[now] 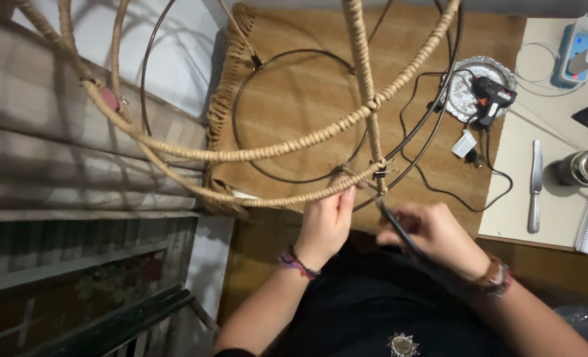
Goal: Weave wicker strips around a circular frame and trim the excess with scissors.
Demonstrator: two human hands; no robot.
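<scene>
Your wire frame (287,155), a round skeleton partly wrapped in tan cord, hangs close in front of you over a woven mat (307,86), so the joint you work on sits right at hand height. Your left hand (326,225) pinches the lower wrapped ring where it meets the upright wrapped bar (367,86), steadying that crossing. Your right hand (433,235) is closed around a dark, slim tool (396,228), its tip aimed at the same joint; it is blurred, so its kind is unclear. Small metal clips (381,173) bite the cord there, apparently holding it tight. Farther right, a glue gun (491,98) rests on a silver plate (469,82), within reach, with a knife (535,185) beyond.
</scene>
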